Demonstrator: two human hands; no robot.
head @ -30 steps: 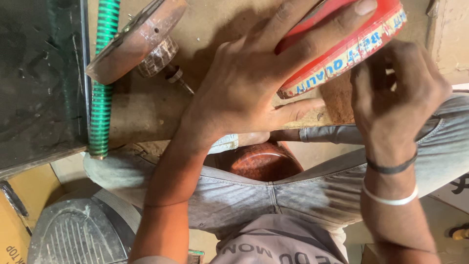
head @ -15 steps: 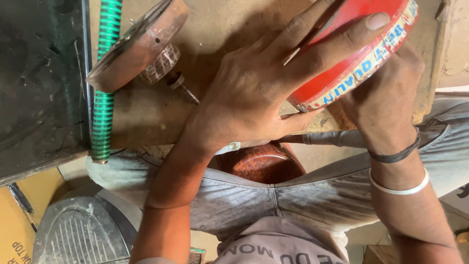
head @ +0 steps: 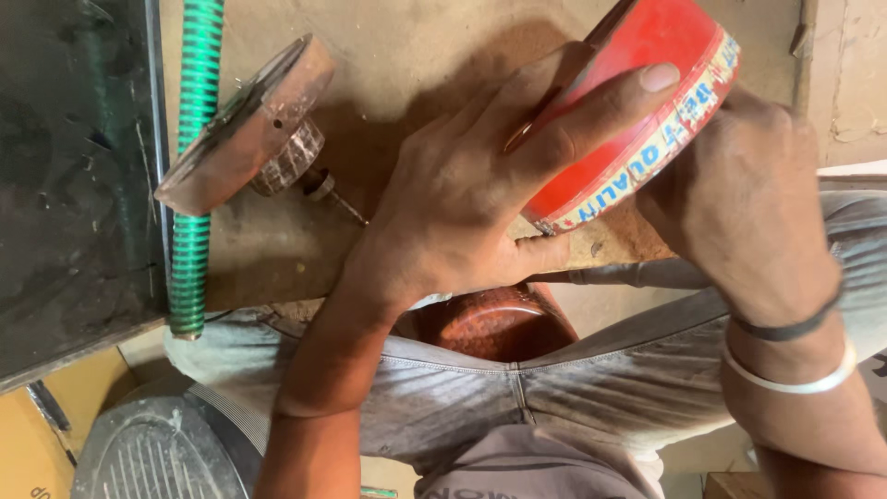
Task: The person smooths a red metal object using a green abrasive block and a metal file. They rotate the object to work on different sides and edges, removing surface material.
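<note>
**Red tin gripped in both hands at counter edge**

Left hand (head: 453, 212) wrapped the round red tin (head: 637, 111), fingers pressed over its top; right hand (head: 739, 194) clamped it from 3 o'clock. Tin sat tilted at 1 o'clock on the counter (head: 416, 55). Step looked like prying the lid; next likely needs a firm twist. Grinding disc (head: 245, 125) lay at 10 o'clock beside the green hose (head: 194, 185).

We see a worn, dusty brown surface (head: 407, 55) in warm light, a green ribbed hose (head: 194, 185) along its left edge beside a dark panel (head: 74, 166), and a pale wall (head: 855, 83) at right
</note>
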